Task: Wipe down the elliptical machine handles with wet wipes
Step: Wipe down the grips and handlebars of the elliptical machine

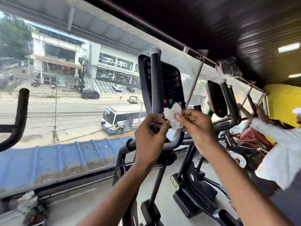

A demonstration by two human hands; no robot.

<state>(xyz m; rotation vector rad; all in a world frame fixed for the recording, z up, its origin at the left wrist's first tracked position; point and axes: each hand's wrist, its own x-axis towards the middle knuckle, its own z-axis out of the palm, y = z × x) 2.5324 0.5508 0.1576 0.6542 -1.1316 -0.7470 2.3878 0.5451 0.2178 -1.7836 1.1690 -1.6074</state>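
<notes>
A crumpled white wet wipe [172,117] is held just beside the upright black matte tubular handle [156,82], its edges pinched by the left hand [151,129] and right hand [197,126]. Wiping is judged about to begin; the soft sheet must next be wrapped round the smooth tube.

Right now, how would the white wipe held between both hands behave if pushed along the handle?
Probably floppy: the wet wipe crumples and folds between the left hand and right hand. Likely light, since a mere pinch holds it. It may bunch rather than slide flat.
</notes>
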